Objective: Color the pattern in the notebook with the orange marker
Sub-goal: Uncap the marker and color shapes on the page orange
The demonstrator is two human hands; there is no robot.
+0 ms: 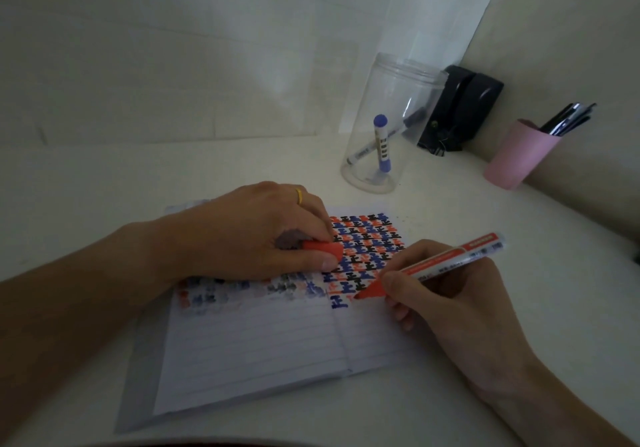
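Observation:
An open lined notebook (263,346) lies on the white table. Its right page carries a dense pattern (367,249) of orange, blue and black shapes; faint bleed-through marks show on the left page. My right hand (446,301) grips the orange marker (446,261), and its tip touches the paper at the lower edge of the pattern, beside a blue shape. My left hand (263,235) rests on the notebook's upper part, pressing the page down, with the orange marker cap (323,250) held between thumb and fingers. A yellow ring sits on one finger.
A clear plastic jar (388,124) with a blue marker and a second marker inside stands behind the notebook. To its right are a black object (460,107) against the wall and a pink cup (519,154) holding several pens. The wall closes in at the right.

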